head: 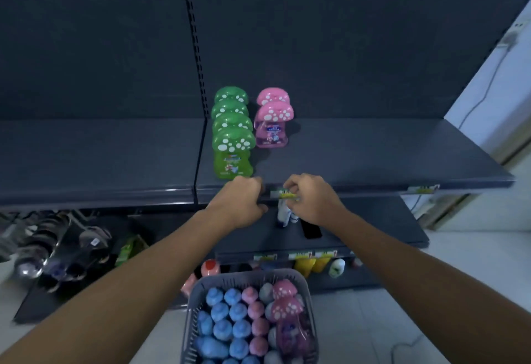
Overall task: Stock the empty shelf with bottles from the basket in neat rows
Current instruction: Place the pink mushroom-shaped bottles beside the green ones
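- Beyond my knuckles stand green bottles (233, 145) and pink bottles (273, 122); the basket (250, 276) sits below my wrists.
- My right hand (311, 201) pinches the shelf label (288, 193); left hand (244, 201) curled, contents unclear. A jolt could topple them.

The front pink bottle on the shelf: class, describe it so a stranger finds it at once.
On the dark shelf stand two rows of spotted-cap bottles. Right of the green row, it is the nearer pink bottle, its label showing.
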The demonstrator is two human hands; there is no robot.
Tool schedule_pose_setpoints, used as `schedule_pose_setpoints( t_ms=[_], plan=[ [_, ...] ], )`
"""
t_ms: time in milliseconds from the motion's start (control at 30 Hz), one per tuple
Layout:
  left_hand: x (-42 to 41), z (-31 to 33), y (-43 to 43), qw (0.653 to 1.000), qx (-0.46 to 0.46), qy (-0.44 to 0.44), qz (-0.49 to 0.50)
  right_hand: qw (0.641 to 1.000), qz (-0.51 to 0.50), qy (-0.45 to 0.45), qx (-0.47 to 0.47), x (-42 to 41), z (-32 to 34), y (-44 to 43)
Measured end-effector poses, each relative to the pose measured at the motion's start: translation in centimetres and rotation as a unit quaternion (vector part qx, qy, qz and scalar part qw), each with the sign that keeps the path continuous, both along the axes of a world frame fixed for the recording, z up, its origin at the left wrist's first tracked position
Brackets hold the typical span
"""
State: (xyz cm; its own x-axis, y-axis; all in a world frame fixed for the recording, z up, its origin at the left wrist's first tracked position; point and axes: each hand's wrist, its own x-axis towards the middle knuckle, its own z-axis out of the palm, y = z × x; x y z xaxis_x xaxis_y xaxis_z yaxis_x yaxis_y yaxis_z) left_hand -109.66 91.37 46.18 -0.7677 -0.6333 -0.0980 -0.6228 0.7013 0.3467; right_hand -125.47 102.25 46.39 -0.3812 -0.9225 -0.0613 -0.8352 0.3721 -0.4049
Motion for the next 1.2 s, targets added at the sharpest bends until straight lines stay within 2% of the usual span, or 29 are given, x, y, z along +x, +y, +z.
schedule_pose_setpoints(
  t_ms=[200, 367, 500, 667, 833, 1000, 1100, 1200],
  plan=[
    [2.7, -9.9, 2.0, 0.991, 0.111, -0.063, 0.029, 0.994, 0.005, -0.055, 0.09, 0.7, -8.4, 2.1],
    [3.5, -18.9, 3.8, 0.98, 0.155, -0.122, 0.027, 0.981, 0.025, -0.062, 0.182, 0.6, -16.6, 2.8],
    [3.4, -25.2, 5.6, 0.973, 0.193, -0.126, 0.014, 0.969, 0.048, -0.058, 0.237, 0.5, -22.6, 3.4],
    [1.3, -31.3, 7.7, 0.961, 0.246, -0.123, -0.035, 0.963, 0.048, -0.073, 0.253, -0.4, -28.3, 3.6],
    [-0.1, -34.0, 9.4, 0.945, 0.313, -0.087, -0.037, 0.958, 0.052, -0.067, 0.275, -0.8, -31.3, 2.5],
    [-0.5, -35.3, 9.4, 0.949, 0.3, -0.093, -0.011, 0.954, 0.075, -0.047, 0.287, -0.2, -32.7, 1.5],
    [-0.2, -35.3, 9.0, 0.942, 0.323, -0.092, 0.016, 0.951, 0.088, -0.021, 0.297, 0.0, -33.3, 1.1],
    [0.3, -35.0, 8.7, 0.947, 0.308, -0.094, 0.003, 0.948, 0.083, -0.008, 0.307, 0.2, -33.6, 0.8]
  ],
)
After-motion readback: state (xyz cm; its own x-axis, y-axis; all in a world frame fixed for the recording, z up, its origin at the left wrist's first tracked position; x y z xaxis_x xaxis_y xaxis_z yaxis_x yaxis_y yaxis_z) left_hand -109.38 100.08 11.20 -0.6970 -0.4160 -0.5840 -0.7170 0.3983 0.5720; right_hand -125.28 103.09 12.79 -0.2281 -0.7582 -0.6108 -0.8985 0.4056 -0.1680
